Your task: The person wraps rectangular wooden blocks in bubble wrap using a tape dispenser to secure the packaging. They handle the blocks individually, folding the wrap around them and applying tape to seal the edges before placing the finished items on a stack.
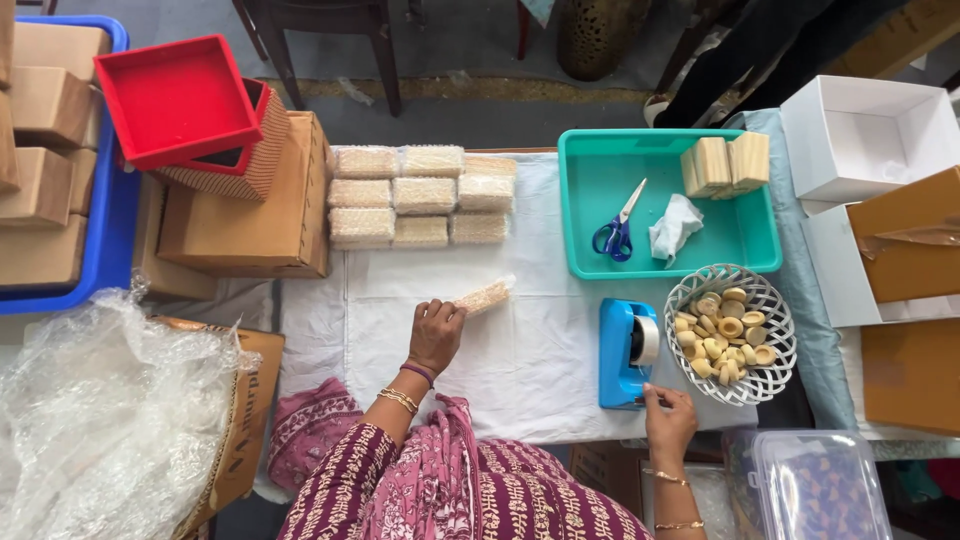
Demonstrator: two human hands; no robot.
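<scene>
Nine wrapped beige packets [422,196] stacked beyond left hand [436,335] holding another packet [484,296]

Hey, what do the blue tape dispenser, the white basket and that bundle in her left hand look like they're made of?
The tape dispenser looks like smooth moulded plastic with an even blue sheen. The basket seems glossy white plastic, going by its open lattice wall. The bundle in the left hand looks wrapped in bubble wrap, clear and pebbled over something tan; its contents cannot be told.

We are wearing a maroon garment printed with cream leaf and paisley motifs, a pink patterned scarf draping over it; gold bangles and a purple band are circling our left wrist, thin gold bangles our right forearm
</scene>
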